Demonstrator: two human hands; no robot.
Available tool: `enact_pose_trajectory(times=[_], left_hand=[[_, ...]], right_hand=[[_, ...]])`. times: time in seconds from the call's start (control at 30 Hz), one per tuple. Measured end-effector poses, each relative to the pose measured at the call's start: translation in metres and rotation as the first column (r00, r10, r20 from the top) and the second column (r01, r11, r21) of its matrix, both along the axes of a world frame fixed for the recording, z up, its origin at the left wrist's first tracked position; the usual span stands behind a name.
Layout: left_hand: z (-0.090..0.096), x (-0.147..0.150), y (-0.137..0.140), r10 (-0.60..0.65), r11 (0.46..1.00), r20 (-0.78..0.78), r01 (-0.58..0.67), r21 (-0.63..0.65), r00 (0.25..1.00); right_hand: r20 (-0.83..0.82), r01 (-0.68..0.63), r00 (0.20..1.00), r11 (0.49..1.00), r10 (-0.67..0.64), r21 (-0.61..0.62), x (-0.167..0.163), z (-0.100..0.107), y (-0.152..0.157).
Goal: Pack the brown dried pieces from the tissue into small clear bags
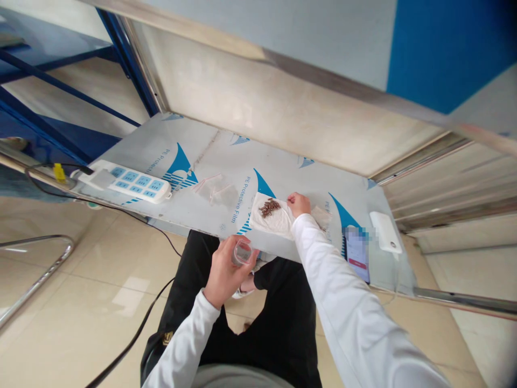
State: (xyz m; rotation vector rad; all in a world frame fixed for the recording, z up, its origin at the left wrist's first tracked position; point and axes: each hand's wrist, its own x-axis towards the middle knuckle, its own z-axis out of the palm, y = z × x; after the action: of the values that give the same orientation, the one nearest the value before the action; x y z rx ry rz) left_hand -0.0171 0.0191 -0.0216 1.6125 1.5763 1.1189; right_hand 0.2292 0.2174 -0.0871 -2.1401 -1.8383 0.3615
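My left hand [228,269] is wrapped round a small clear plastic cup [243,251], held just off the shelf's front edge with its round mouth facing up. On the shelf lies a white tissue-like sheet [278,223] bearing a heap of small brown rod-shaped pieces [269,207], too small to name exactly. Beside the sheet's right edge rests my right hand [299,204], fingers curled in and pressed together. Whatever is between those fingertips, if anything, cannot be made out. A thin clear plastic bag [322,216] lies partly behind the right wrist.
Several flat clear zip bags [217,188] lie left of the sheet. A white power strip [133,182] sits at the left, its cable running down. To the right are a lit phone [357,254] and a white power bank [384,231]. An upper shelf [323,32] overhangs the film-covered lower shelf [161,141].
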Motion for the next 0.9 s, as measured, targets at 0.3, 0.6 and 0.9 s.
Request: enact_pose_trajectory(times=[0.3, 0.6, 0.9], left_hand=[[0.004, -0.003, 0.0, 0.034, 0.999, 0.02, -0.034, -0.015, 0.999], [0.007, 0.015, 0.002, -0.12, 0.992, 0.104, 0.115, 0.054, 0.987], [0.002, 0.013, 0.002, -0.031, 0.999, 0.045, 0.03, 0.019, 0.999]], right_hand=[[-0.147, 0.001, 0.989, 0.995, 0.014, 0.105, -0.032, 0.066, -0.039], [-0.241, -0.547, 0.782, 0.818, 0.575, 0.177, -0.109, 0.138, -0.191], [-0.379, -0.317, 0.861, 0.94, 0.34, 0.123, -0.065, 0.086, -0.128]])
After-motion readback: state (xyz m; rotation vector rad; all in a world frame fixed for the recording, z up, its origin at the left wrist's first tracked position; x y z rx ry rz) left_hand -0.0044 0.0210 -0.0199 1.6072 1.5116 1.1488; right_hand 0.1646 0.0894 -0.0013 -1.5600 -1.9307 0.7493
